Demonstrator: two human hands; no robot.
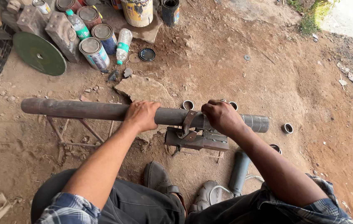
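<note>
Far left, a green disc (39, 53) is leaning against stone blocks, with paint tins (94, 53) and plastic bottles (123, 45) crowding beside it on the dirt floor (301, 91), well apart from the work.

Moving in, the long dark steel pipe (72, 109) is lying level across the view, its left stretch resting on a low metal stand (70, 132) that is propping it off the ground so it stays horizontal.

Now the left hand (142, 115) is wrapping over the top of the pipe, grip closed around it, apparently pressing down to keep the tube from rolling.

Just to its right, a rusty clamp fixture (193, 137) is hugging the pipe with a curved strap, sitting under and around it, which looks like the thing pinning the tube in place.

The right hand (222, 117) is closing over the pipe right beside that strap, fingers curled down over the tube; whether it is also touching the strap is hard to tell.

Past the hand, the pipe's right end is sticking out free. Short cut rings (287, 128) are lying scattered on the dirt near it, more peeping out behind the pipe.

Down below, an angle grinder (239, 172) is lying by the person's shoes (203, 197), close to hand under the right forearm.
</note>
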